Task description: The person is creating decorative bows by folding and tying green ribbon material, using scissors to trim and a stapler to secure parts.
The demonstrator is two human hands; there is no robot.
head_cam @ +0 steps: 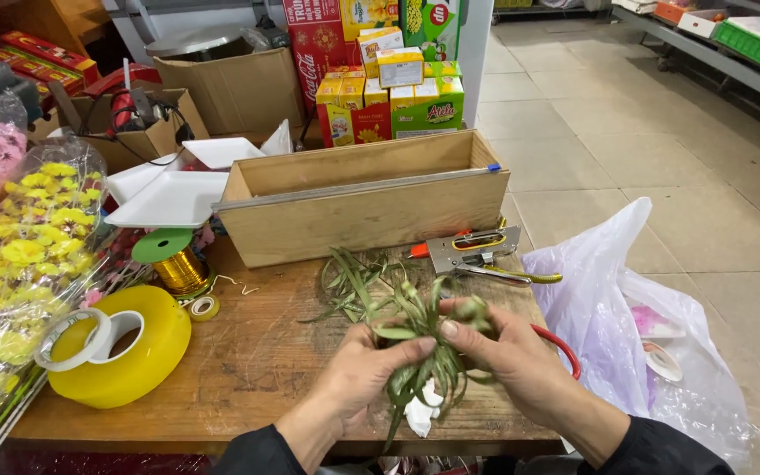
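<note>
Drooping green leaf sprig (420, 339), thin blades, pinched between hands.

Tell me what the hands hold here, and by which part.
Both the left hand and right hand pinch one green leaf sprig near its upper middle, where the leaves meet.

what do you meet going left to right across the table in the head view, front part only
yellow flower bunch → big yellow tape roll → left hand → green leaf bundle → right hand → white plastic bag
</note>
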